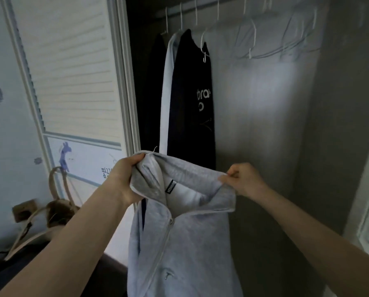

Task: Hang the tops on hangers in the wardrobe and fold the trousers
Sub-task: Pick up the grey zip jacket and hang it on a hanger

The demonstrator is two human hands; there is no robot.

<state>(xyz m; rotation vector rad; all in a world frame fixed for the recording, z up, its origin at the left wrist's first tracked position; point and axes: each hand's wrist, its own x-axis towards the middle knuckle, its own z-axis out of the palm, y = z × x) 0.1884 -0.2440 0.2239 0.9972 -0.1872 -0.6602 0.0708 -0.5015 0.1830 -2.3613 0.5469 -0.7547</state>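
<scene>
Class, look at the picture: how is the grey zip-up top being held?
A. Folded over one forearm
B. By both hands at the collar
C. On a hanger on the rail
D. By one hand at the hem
B: the left hand and the right hand each grip the collar of the grey zip-up top, which hangs below them.

Under the rail [200,6], the right part of the wardrobe is open down to the back wall [265,108], with only bare hangers [252,39] high up, blurred, so their number is unclear. The left end is filled by a black top [192,103], a pale top [166,93] and another dark garment, packed together against the door frame [125,82]. Low on the left, a bag [57,209] stands by the door [72,61].
</scene>
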